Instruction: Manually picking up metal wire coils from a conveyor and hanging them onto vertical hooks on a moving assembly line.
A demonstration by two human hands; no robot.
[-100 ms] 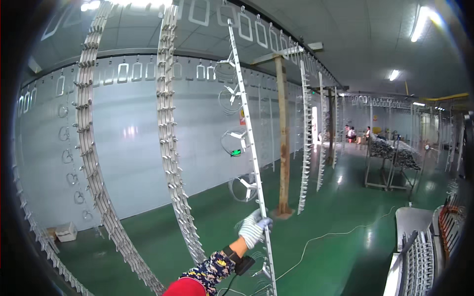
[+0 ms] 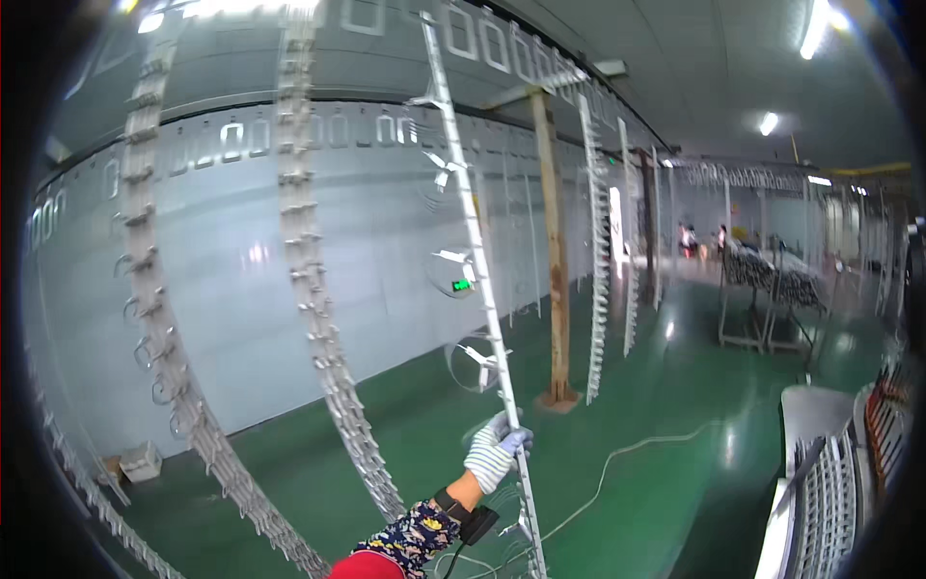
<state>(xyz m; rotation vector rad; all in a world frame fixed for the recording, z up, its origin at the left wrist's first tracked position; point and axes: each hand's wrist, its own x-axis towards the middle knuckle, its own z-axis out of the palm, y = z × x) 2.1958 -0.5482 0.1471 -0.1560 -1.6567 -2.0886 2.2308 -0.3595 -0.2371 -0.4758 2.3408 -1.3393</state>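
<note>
Head view: gloved left hand [image 2: 495, 452] wrapped around a long, leaning white pole [image 2: 484, 280], low down. The pole is left of a rusty post [image 2: 555, 251]. I can't tell about the right hand.

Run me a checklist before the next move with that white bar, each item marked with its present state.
1. Grip: left hand closed around the white bar, low on its length. Ok.
2. Hand cover: striped glove worn on that hand. Ok.
3. Right hand: out of view, so its position is unknown. Cannot tell.
4. Bar's upper end: visible, but whether anything supports it is unclear. Cannot tell.
5. Black wrist box: appears apart from the bar in this view. Ok.
6. Footing: white cable lies loose across the green floor, a possible trip hazard. Not ok.
</note>
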